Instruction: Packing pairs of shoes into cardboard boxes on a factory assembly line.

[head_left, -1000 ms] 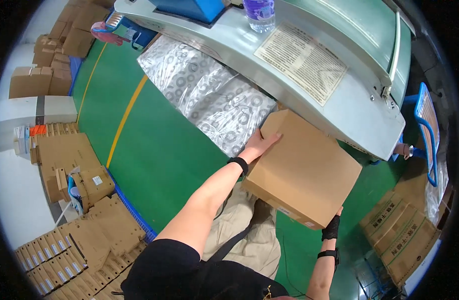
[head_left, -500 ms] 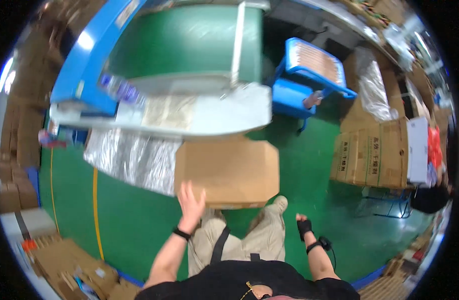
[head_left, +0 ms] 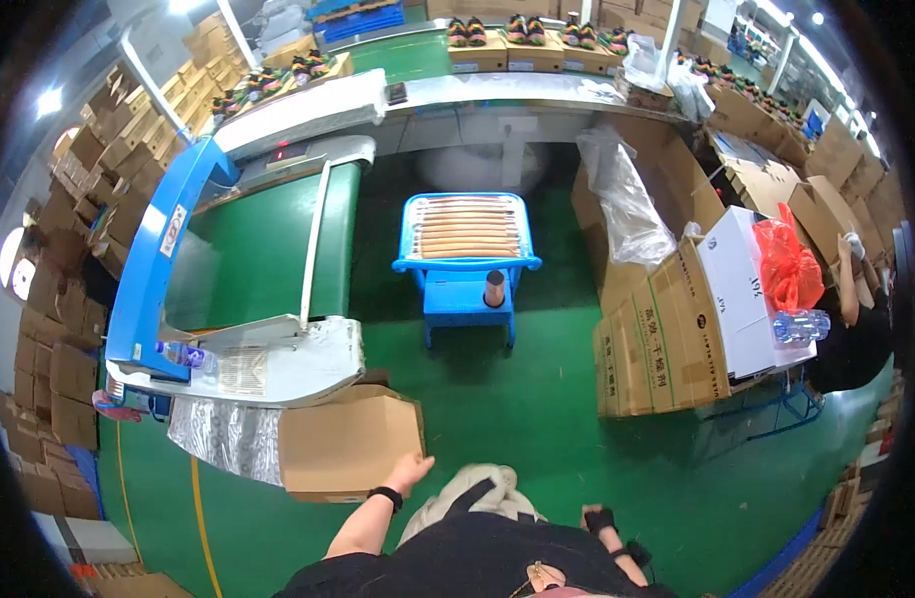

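Left hand [head_left: 409, 468] rests flat and spread on the cardboard box [head_left: 350, 444] beside the sealing machine [head_left: 268, 364]. Right hand [head_left: 599, 518] hangs empty, grip indeterminate. One-handed support risks the box tipping off.

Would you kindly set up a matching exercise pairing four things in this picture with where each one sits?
Things:
1. cardboard box
2. red bag
3. brown roll
4. shoes

Places:
A. on the blue cart, on the shelf below its roller top
B. lined up along the far table
C. against the left hand, by the grey machine
D. on top of the stacked cartons to the right

Pairs: 1-C, 2-D, 3-A, 4-B
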Available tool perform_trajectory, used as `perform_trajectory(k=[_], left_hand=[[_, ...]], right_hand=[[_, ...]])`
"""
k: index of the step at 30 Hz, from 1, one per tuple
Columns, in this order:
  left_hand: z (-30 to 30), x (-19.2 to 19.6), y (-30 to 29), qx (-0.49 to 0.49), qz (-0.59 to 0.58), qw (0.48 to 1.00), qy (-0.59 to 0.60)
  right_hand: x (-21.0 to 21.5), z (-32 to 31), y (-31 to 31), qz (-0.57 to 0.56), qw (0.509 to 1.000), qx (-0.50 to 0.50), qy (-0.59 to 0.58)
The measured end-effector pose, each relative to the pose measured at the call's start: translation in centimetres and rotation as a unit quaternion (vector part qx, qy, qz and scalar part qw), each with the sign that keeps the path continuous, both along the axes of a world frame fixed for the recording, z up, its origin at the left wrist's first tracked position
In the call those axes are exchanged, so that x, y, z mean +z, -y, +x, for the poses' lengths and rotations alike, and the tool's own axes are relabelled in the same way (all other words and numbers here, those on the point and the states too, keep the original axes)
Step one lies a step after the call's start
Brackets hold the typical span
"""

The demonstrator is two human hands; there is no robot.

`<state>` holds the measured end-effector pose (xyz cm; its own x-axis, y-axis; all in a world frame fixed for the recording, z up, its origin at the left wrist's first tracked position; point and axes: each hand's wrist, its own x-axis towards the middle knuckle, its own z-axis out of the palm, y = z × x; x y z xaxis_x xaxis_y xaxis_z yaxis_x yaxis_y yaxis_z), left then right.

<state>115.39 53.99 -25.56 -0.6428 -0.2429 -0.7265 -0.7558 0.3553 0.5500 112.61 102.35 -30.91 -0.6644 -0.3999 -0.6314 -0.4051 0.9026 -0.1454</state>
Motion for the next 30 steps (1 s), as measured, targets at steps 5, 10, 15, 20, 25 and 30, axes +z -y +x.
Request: perform_trajectory(k=[5, 10, 15, 20, 25, 30], left_hand=[[-10.3, 3.2, -1.6, 0.022, -0.123, 0.98, -0.152], [-25.5, 8.3, -1.3, 0.139, -0.202, 0.921, -0.303], [-41.0, 10.5, -0.1, 0.104, -0.235, 0.888, -0.381], [-48.8, 9.6, 0.9, -0.015, -0.196, 0.95, -0.243], [-51.9, 8.7, 2.8, -0.082, -0.115, 0.99, -0.02], [-57.6, 9.5, 5.0, 0.133, 0.059, 0.989, 0.027]], right_hand=[[7.2, -20.4, 9.3, -0.365, 0.881, -0.302, 0.0], [16.7, -39.5, 19.5, -0.536, 0.785, -0.304, 0.064], [19.8, -54.3, 25.1, -0.551, 0.797, -0.227, 0.098], [20.0, -65.8, 26.8, -0.55, 0.788, -0.254, 0.109], [18.7, -75.0, 27.3, -0.494, 0.798, -0.272, 0.213], [16.0, -84.7, 26.9, -0.391, 0.84, -0.238, 0.291]])
